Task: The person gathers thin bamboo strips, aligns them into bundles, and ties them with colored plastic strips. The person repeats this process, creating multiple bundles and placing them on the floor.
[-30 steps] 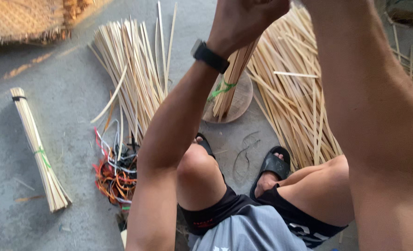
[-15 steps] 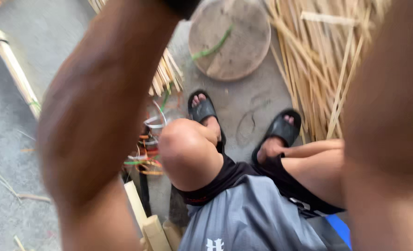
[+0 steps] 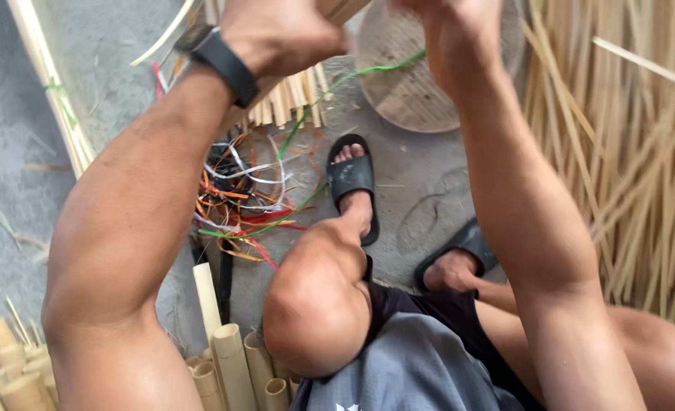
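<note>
View from above the seated worker, read from left to right. At the left edge of the concrete floor (image 3: 18,190) lay a long tied bundle of strips (image 3: 48,99), and cut bamboo tube sections (image 3: 231,358) stood along the bottom-left corner. The left hand (image 3: 280,34), a black watch (image 3: 227,65) on its wrist, was raised near the top edge and closed into a fist around a bundle of split bamboo sticks (image 3: 292,103), whose cut ends fanned out just below the wrist. A green tie (image 3: 352,76) trailed from the bundle toward the right hand (image 3: 447,38), which was also raised and curled; whether it pinched the tie could not be told, as its fingertips were blurred and cut off at the top. Beneath the bundle lay a tangle of coloured plastic ties (image 3: 238,205), just beside a black sandal (image 3: 352,183); a round wooden block (image 3: 406,91) sat behind it, and loose bamboo strips (image 3: 619,152) covered the right edge of the floor. Both forearms rose steeply with bent elbows, the hands close together and well above the knees. Judged risk: with the tie hanging slack, the sticks could slide out of the fist and scatter, and splintered ends could prick the bare palm.
</note>
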